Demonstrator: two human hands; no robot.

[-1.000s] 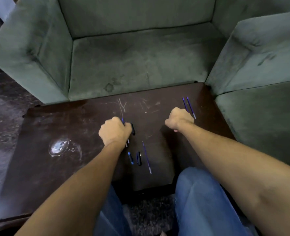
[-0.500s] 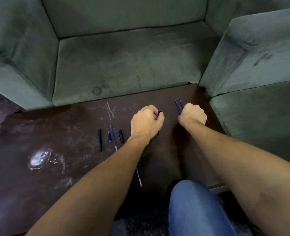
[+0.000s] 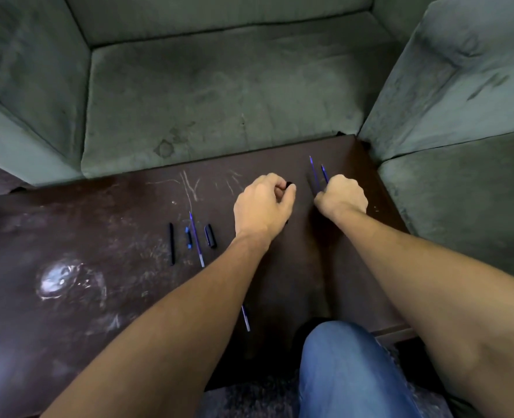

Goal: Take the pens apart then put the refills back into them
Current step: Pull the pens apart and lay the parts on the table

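Note:
On the dark wooden table (image 3: 105,312), my left hand (image 3: 263,203) is a closed fist around a black pen part (image 3: 290,185) whose tip shows at the thumb. My right hand (image 3: 341,194) is closed at the near ends of two blue refills (image 3: 312,168) at the table's far right; one refill (image 3: 324,173) runs into its fingers. Left of my left hand lie a black barrel (image 3: 171,244), a small blue piece (image 3: 188,238), a loose refill (image 3: 196,238) and a black cap (image 3: 210,235). Another refill (image 3: 246,321) pokes out from under my left forearm.
A green sofa (image 3: 219,86) wraps the far side, and its arm (image 3: 461,86) borders the table's right edge. A whitish smudge (image 3: 59,279) marks the table's left. My knee in blue jeans (image 3: 349,372) is at the near edge.
My left hand has left the loose parts and moved right with the black part in it. My right hand has moved forward onto the two refills. Little has changed in the last half second.

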